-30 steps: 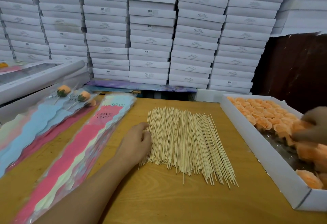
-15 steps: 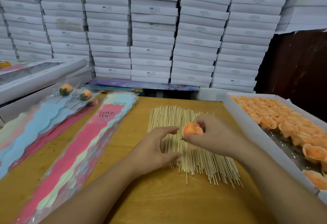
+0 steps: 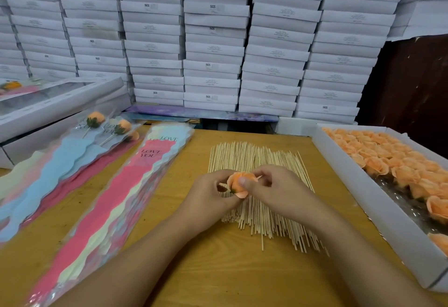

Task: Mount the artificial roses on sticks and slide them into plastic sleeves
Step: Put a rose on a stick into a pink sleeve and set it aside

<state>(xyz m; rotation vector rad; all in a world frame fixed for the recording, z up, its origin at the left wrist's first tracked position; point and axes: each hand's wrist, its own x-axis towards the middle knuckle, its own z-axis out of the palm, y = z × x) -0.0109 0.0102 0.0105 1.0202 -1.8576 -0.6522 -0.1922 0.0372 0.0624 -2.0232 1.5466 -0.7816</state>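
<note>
Hands: both are meeting over the middle of the bench (image 3: 230, 270), above the pile of sticks (image 3: 261, 185).
Left hand (image 3: 208, 195): its fingers are curling toward the rose from the left, with the fingertips at the flower's base; whether they are pinching a stick there is too hidden to tell.
Right hand (image 3: 274, 188): it is grasping the orange rose (image 3: 236, 183), the thumb pressing on the front of the petals and the other fingers curling behind.
Rose: it is sitting between the two hands, lifted just above the sticks, with a bit of green showing at its lower left edge.
Sticks: they are lying fanned out in a loose heap on the bench, running away from the person, partly covered by the hands.
Tray of roses (image 3: 358, 200): a white shallow box is sitting at the right edge of the bench, holding rows of orange roses packed closely at its far end and more sparsely nearer the person.
Plastic sleeves (image 3: 116, 197): a stack printed with pink, cream and blue bands and the words LOVE YOU is lying diagonally to the left of the sticks.
Finished roses (image 3: 97, 118): a few orange roses on sticks are lying inside sleeves on a second pile farther left.
Background: stacked white boxes (image 3: 213, 40) are filling the wall behind the bench.
</note>
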